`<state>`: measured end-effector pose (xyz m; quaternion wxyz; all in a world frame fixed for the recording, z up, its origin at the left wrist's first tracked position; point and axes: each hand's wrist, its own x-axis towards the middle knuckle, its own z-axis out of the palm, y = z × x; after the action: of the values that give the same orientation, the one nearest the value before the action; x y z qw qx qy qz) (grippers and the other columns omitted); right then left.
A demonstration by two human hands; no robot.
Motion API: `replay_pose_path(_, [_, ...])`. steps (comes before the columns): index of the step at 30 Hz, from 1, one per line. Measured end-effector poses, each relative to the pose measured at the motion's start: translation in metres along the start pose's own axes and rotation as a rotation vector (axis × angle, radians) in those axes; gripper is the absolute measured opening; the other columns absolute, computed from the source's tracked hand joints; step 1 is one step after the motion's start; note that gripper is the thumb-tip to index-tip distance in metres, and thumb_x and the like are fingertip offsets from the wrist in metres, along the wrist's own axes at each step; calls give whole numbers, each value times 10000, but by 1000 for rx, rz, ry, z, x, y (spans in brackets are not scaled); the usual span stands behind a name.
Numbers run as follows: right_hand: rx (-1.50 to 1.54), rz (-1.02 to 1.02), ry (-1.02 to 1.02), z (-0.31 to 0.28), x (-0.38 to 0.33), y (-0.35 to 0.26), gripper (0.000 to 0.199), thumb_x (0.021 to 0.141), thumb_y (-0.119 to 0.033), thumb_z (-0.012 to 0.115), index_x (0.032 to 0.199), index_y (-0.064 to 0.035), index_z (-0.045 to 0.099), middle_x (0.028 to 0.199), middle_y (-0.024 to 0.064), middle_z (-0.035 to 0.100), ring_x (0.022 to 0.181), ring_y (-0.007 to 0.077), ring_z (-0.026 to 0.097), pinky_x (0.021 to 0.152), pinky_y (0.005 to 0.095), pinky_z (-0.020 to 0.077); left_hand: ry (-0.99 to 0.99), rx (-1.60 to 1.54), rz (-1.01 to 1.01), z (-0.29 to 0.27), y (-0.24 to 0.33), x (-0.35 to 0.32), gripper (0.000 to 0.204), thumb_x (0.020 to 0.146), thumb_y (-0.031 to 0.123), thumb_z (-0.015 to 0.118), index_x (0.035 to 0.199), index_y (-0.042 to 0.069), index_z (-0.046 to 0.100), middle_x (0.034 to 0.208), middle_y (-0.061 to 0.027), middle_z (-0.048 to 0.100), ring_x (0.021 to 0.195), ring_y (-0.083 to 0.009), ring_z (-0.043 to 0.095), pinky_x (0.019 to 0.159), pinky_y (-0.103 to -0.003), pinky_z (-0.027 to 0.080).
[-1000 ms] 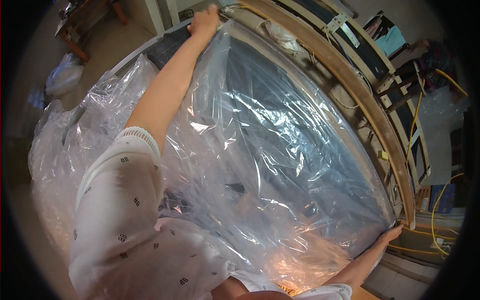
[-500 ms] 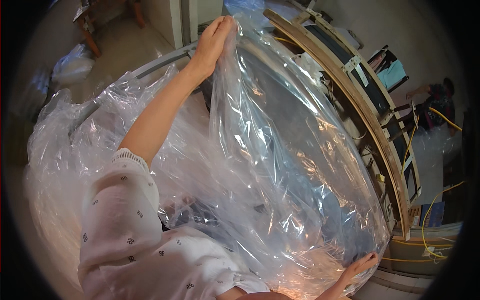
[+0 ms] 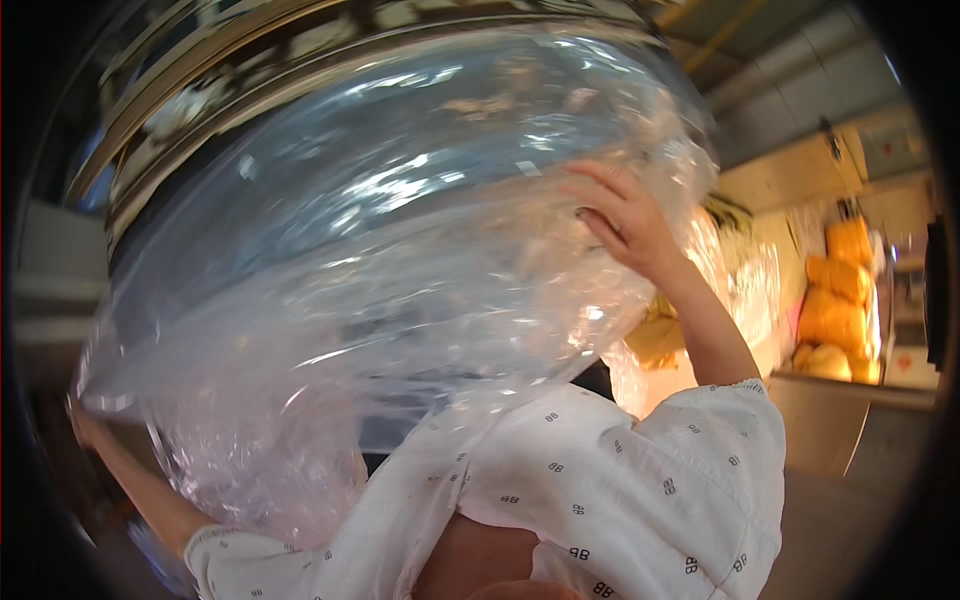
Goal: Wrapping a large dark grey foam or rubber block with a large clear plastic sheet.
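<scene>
A large clear plastic sheet (image 3: 400, 270) spreads in loose, shiny folds in front of me, over a dark surface that shows through it. At the far left, its corner is drawn taut into my left hand (image 3: 84, 420), which is closed on it; the fingers are dim and blurred. My right hand (image 3: 622, 215) lies over the sheet at the right, fingers bent and apart, with the thumb away from them. More of the film hangs crumpled below, near my left forearm.
Behind the sheet runs a long wooden frame (image 3: 230, 60) with slats. To the right, yellow-orange packages (image 3: 835, 300) are piled beside a pale cabinet (image 3: 805, 415). A crumpled yellowish piece (image 3: 655, 335) lies under my right forearm.
My view has turned to the right. My left arm, raised ahead with the sheet, is now stretched out to the left; my right hand has come up from the lower edge onto the film.
</scene>
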<state>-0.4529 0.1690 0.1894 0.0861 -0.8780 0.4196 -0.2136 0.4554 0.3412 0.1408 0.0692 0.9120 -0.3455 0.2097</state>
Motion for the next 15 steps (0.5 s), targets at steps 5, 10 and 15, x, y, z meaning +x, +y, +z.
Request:
replay_pose_path(5, [-310, 175, 287, -35, -74, 5, 349, 688, -71, 647, 1021, -66, 541, 1043, 135, 510, 953, 310, 493, 813, 379, 409, -453, 414, -279, 14, 33, 43, 411, 863, 356, 448, 1204, 139, 521, 1223, -119, 512, 1092, -278, 507, 941, -295, 380])
replay_pose_path(10, [-75, 595, 454, -42, -123, 72, 403, 714, -165, 674, 1056, -27, 512, 1073, 128, 503, 967, 245, 480, 840, 353, 386, -46, -98, 163, 2, 70, 78, 428, 876, 278, 497, 1222, 25, 483, 1234, -205, 479, 1121, -281, 486, 947, -311, 365])
replay_pose_path(15, [291, 668, 499, -28, -139, 124, 494, 768, -256, 657, 1177, -47, 474, 1090, 93, 493, 974, 171, 449, 847, 310, 379, -273, -764, 685, -75, 348, -29, 332, 901, 208, 498, 1168, 13, 528, 1130, -104, 563, 1070, -187, 511, 919, -287, 373])
